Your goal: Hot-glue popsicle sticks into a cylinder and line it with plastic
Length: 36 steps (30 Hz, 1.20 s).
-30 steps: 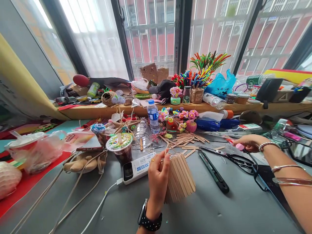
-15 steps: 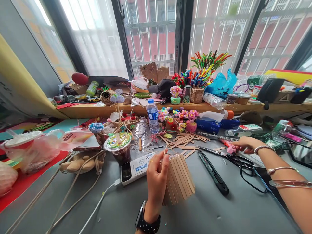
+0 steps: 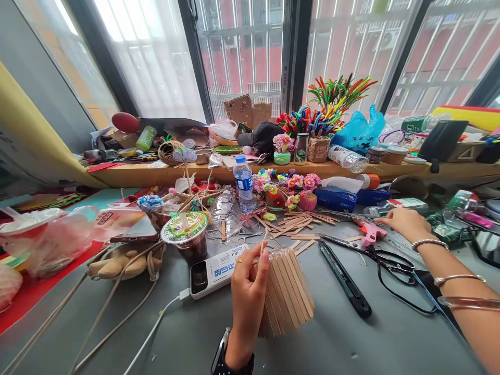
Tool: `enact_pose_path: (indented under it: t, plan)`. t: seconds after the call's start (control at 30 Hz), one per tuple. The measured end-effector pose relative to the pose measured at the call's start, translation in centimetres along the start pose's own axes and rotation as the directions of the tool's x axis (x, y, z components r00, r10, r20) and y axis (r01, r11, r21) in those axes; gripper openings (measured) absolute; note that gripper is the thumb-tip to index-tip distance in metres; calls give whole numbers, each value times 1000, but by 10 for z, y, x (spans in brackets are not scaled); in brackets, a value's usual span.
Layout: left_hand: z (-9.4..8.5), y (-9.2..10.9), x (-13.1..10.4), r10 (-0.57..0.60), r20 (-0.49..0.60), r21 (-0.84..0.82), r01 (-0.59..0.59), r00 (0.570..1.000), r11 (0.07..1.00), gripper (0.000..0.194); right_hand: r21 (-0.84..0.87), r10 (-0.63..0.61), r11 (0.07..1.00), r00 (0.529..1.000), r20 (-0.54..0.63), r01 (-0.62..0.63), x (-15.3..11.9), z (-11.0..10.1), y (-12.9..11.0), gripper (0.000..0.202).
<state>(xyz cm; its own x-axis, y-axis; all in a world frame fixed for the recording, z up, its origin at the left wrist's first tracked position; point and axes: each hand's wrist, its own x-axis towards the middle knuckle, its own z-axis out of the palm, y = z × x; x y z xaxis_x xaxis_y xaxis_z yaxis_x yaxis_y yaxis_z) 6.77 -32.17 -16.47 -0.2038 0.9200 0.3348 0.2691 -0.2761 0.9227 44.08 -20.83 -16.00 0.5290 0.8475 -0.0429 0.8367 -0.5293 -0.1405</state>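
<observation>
My left hand (image 3: 250, 286) is closed at the lower centre, around the near left side of a container covered with flat wooden sticks (image 3: 289, 291). A strand of twine (image 3: 266, 237) rises at its thumb and index fingertips; its other fingers are partly hidden. My right hand (image 3: 408, 226) reaches in from the right, palm down, fingers together at the ends of thin wires (image 3: 344, 214); what they pinch is too small to make out. A pink and red glue gun (image 3: 371, 233) lies just left of that hand, above black-handled scissors (image 3: 394, 265).
A black utility knife (image 3: 346, 278) lies right of the container. Loose wooden sticks (image 3: 292, 224) are scattered behind it. A white power bank (image 3: 216, 271), a lidded drink cup (image 3: 185, 234) and a water bottle (image 3: 244, 185) stand or lie to the left. Craft flowers (image 3: 304, 182) line the back.
My right hand has moved away from the glue gun, up and slightly right, towards the wire ends. My left hand still holds the container, nearly in place. The view has shifted slightly.
</observation>
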Motion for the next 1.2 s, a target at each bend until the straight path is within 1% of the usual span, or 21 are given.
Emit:
enact_pose_path:
  t: [0.13,0.23,0.4,0.53,0.67,0.83,1.0,1.13,1.2]
  plan:
    - [1,2,-2,7,0,-9,-7,1000,1000,26,-138,-162,975,983,80,172,3,9,-13,31]
    - [0,2,-1,-4,-11,-19,4,1000,1000,26,-201,-211,951,967,141,237,12,17,-24,32]
    - [-1,-2,0,-19,13,14,19,1000,1000,30,-283,-201,917,937,284,282,32,21,-35,33]
    - [-2,-2,0,-49,9,37,49,999,998,32,-339,-185,889,919,348,307,44,16,-38,33]
    - [-3,-2,0,-41,18,52,40,999,998,30,-382,-195,853,896,399,356,47,12,-39,33]
    - [-3,-1,-1,-33,19,52,32,999,998,29,-419,-200,818,877,436,395,45,12,-40,34]
    - [-3,-1,-1,-46,21,49,45,999,998,28,-435,-205,802,873,443,410,40,9,-41,34]
    - [-4,-5,0,-40,38,38,38,998,999,28,-410,-201,824,878,434,391,39,4,-41,34]
    - [-5,-6,0,-46,36,40,45,998,998,29,-379,-207,847,888,411,373,41,1,-41,33]
